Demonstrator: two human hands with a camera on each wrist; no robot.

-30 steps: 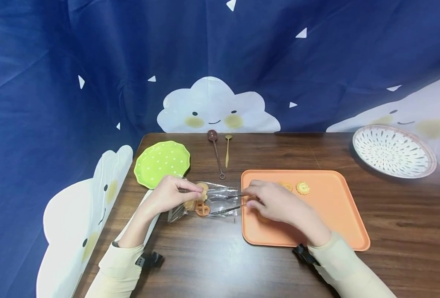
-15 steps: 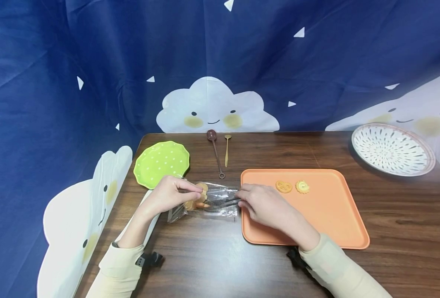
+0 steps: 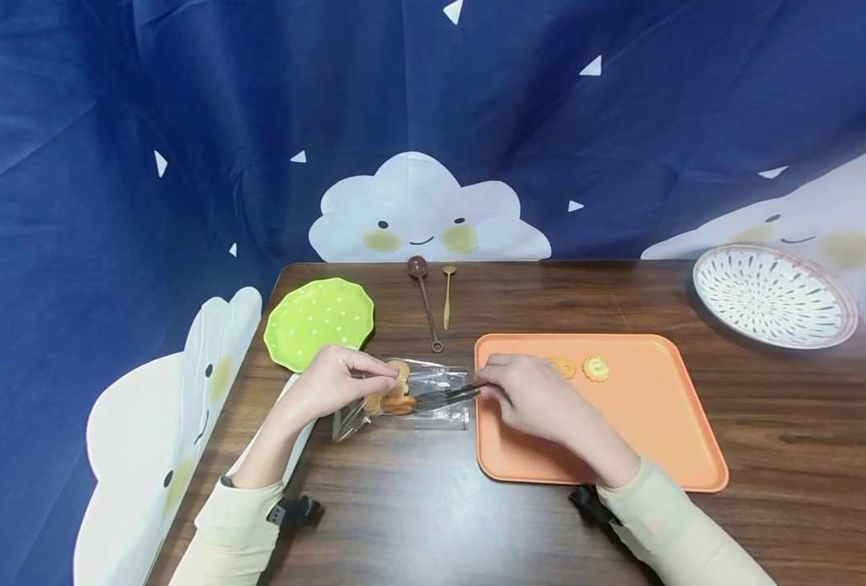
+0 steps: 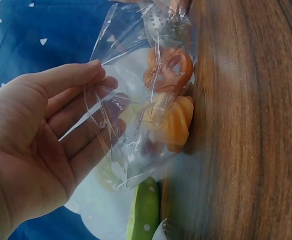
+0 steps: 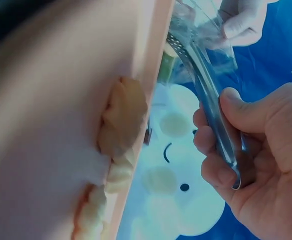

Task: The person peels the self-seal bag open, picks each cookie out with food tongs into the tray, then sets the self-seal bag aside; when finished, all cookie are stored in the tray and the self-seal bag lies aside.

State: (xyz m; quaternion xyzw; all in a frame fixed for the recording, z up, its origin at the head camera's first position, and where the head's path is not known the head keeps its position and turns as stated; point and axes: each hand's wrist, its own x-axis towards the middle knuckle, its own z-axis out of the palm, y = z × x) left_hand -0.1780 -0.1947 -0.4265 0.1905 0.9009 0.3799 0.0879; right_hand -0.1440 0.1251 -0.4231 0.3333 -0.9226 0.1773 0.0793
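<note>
My left hand [image 3: 341,382] pinches the upper film of a clear plastic bag [image 3: 440,415] lying on the table. Several cookies sit inside it, among them a brown pretzel-shaped cookie [image 4: 181,70] and a ridged, swirled yellow-orange cookie [image 4: 178,122]. Over the tray's left edge, my right hand [image 3: 535,395] grips metal tongs [image 5: 211,102] between thumb and fingers. Their arms are close together, and the perforated tip [image 4: 161,20] reaches into the bag's mouth beside the pretzel-shaped cookie. Whether the tips touch that cookie, I cannot tell.
An orange tray [image 3: 653,431] on the right bears a yellow sun-shaped cookie [image 3: 596,369] and a partly hidden pretzel-shaped one [image 3: 565,368]. Behind are a green dotted plate [image 3: 319,317], a brown ladle [image 3: 427,305] and a small gold spoon [image 3: 447,301]. A patterned white plate [image 3: 773,297] stands back right.
The tongs' arms, spread a second ago, have come together, and the pretzel-shaped cookie in the bag has tipped from flat to edge-on. My right hand moved left, then slightly back right. My left hand stayed.
</note>
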